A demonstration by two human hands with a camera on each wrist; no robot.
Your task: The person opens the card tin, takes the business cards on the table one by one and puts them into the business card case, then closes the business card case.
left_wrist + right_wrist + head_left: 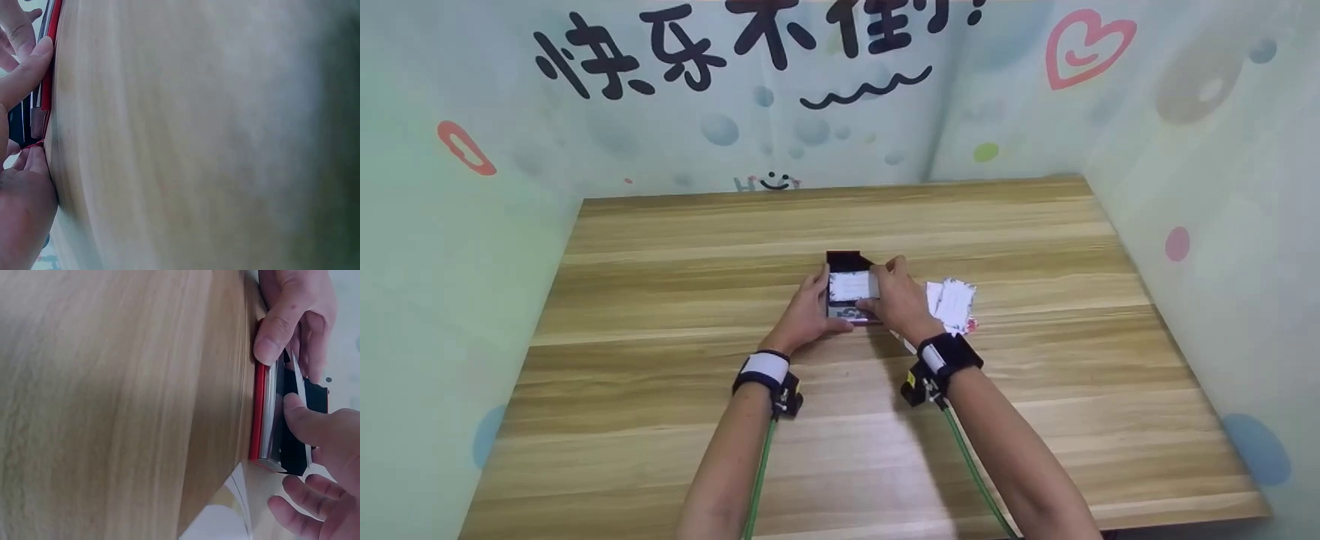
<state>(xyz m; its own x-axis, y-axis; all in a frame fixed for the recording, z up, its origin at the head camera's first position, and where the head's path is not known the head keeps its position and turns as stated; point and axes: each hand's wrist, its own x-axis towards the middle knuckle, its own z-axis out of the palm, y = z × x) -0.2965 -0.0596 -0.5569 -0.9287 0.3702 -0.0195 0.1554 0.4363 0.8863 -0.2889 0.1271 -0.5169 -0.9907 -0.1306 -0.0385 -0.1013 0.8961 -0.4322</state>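
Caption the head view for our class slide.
Left hand grips a small case; right hand holds a white card over it.

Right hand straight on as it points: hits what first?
Beyond the white card it pinches, the right hand would probably meet the black flap first; depth is unclear, so it might pass over.

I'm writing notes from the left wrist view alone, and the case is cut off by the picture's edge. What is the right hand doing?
Observer: The right hand pinches a white card over the red-edged case.
Operator: Are there other cards about?
Observer: Yes, loose white cards lie on the table to the right of the case.
Operator: Anything coloured among those?
Observer: A small reddish patch shows at their near right corner; what it is, I cannot tell.
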